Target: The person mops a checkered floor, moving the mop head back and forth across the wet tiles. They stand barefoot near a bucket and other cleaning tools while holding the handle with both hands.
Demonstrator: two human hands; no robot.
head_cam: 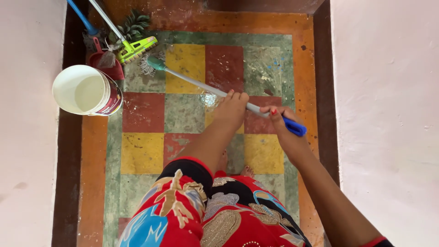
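Note:
My left hand (232, 110) lies over the grey metal handle of a mop (201, 86), with the fingers wrapped on it about midway. My right hand (280, 120) grips the same handle just behind, at its blue end grip (295, 128). The handle slants up and left to a teal socket and a stringy mop head (148, 64), which rests on the wet chequered tile floor (187, 112). My red patterned clothing fills the bottom of the view, and my toes (247, 171) peek out beneath it.
A white bucket (84, 89) holding pale liquid stands at the left. Behind it in the far left corner lean a green flat mop (136, 48), a red dustpan (106, 64) and a blue handle (82, 17). Pale walls (388, 114) close in on both sides.

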